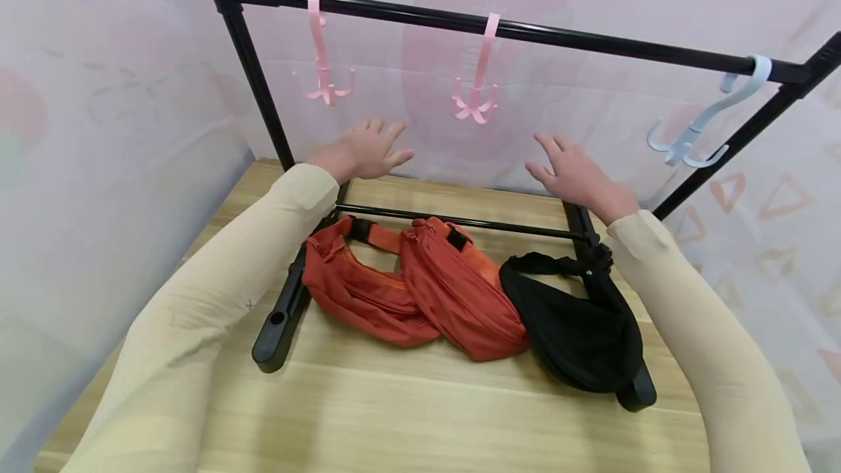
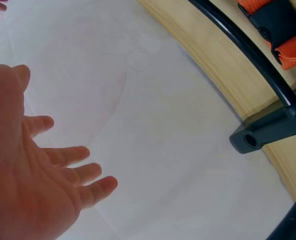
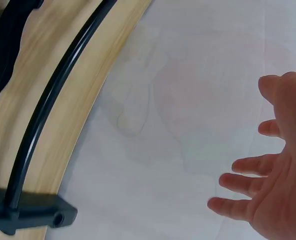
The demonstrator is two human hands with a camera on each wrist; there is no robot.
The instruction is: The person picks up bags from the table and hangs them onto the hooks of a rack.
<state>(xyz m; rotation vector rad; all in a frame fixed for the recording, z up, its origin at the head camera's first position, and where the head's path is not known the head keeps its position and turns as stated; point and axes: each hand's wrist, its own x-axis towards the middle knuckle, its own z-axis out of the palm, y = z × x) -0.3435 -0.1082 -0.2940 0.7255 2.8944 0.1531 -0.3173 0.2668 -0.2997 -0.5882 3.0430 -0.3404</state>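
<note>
My left hand [image 1: 364,152] is held out in the air at the left of the rack, its fingers extended around nothing. Opposite it, my right hand [image 1: 578,175] hovers at the right with fingers spread and nothing in them. Below and between the hands lie two red waist bags [image 1: 368,290] with orange straps, the right one [image 1: 460,298] overlapping the left. A black bag [image 1: 585,327] lies to their right, over the rack's right foot. In the left wrist view an orange strap's black buckle [image 2: 278,25] shows at the top right.
A black rack [image 1: 420,17] stands on the wooden table [image 1: 420,407]. From its top bar hang two pink hooks [image 1: 323,71] and, at the right end, a light blue hook [image 1: 696,126]. A low crossbar [image 1: 447,220] joins the feet. Pale patterned cloth [image 1: 85,188] surrounds the table.
</note>
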